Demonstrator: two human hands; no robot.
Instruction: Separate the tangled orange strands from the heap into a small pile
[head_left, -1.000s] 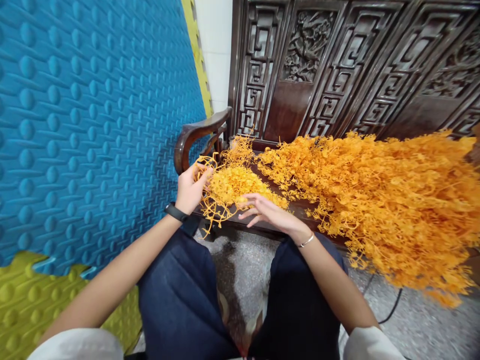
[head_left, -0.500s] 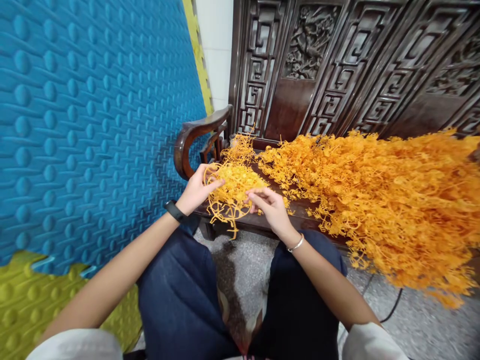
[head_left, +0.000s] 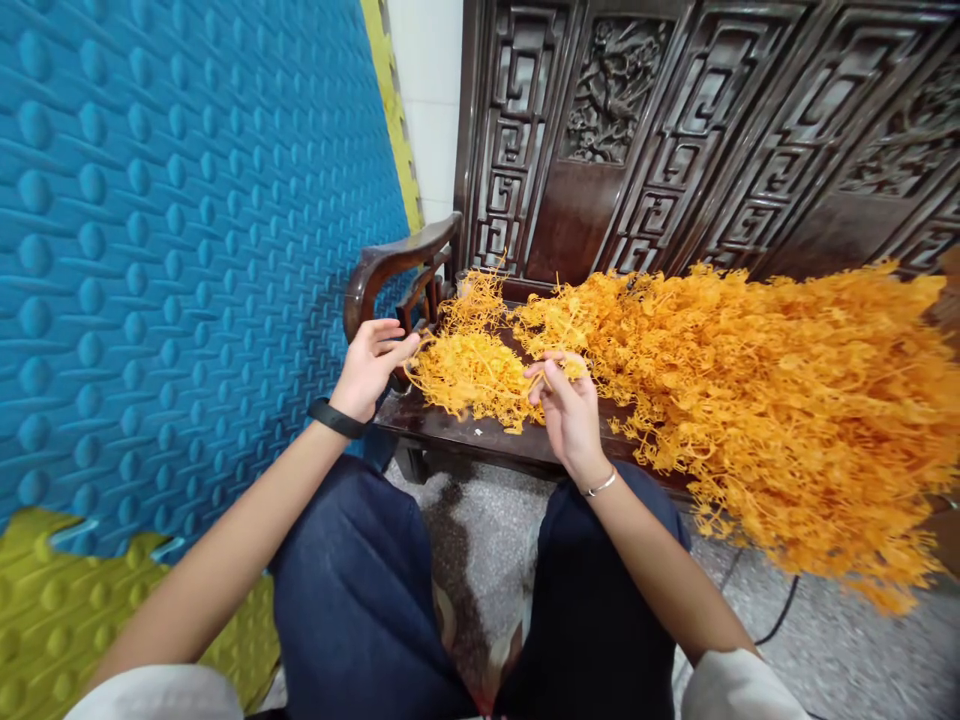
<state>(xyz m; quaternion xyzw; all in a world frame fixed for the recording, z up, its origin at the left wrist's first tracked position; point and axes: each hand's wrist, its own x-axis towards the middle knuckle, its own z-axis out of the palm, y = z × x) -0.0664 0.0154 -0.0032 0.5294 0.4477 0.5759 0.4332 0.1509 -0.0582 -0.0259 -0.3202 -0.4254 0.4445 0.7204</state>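
A small pile of thin, branching yellow-orange plastic pieces (head_left: 476,370) lies on the dark wooden bench (head_left: 517,440) between my hands. My left hand (head_left: 367,368) is at the pile's left edge, its fingers stretched out and thumb apart; a strand lies close to the thumb tip. Over the pile's right side, my right hand (head_left: 568,405) pinches an orange plastic piece (head_left: 574,369) between thumb and fingers. Part of that piece is hidden by the fingers. A much larger heap of orange plastic pieces (head_left: 780,400) spreads to the right along the bench and over its front edge.
A curved wooden armrest (head_left: 390,262) rises at the bench's left end, and a carved backrest (head_left: 577,215) stands behind. Blue foam matting (head_left: 187,250) covers the left side. A smaller orange clump (head_left: 476,300) sits near the armrest. A black cable (head_left: 784,610) lies on the floor.
My hands have moved apart, left hand leftward and right hand rightward. The looped, branching orange piece that was spread between them no longer hangs past the bench's front edge.
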